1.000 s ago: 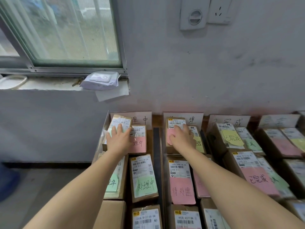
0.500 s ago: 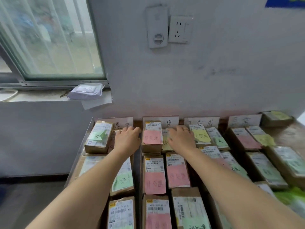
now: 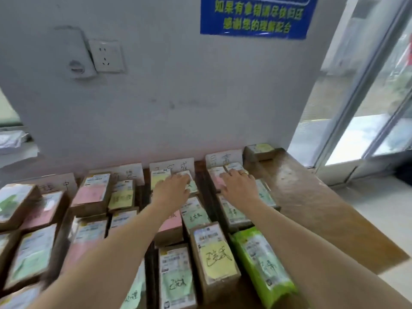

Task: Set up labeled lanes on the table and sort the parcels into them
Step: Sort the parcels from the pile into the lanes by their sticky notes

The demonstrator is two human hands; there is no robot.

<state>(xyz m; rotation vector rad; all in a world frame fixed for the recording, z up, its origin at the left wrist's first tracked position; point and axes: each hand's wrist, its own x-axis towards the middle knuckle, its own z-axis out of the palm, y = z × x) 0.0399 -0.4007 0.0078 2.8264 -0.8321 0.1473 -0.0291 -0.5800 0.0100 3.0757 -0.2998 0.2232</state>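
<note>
Wooden table [image 3: 312, 208] against a white wall. Four lane cards [image 3: 171, 167] are standing at the back, and some twenty parcels [image 3: 214, 257] are lying in rows before them; the leftmost are too blurred to count. Left hand [image 3: 171, 190] is resting flat, fingers straight, on the third lane's far parcels. Right hand [image 3: 239, 186] is doing likewise on the fourth's, neither grasping.

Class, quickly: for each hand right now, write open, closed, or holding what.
Left hand: open, resting flat on the third-lane parcels.
Right hand: open, spread flat on the far-right lane parcels.
</note>
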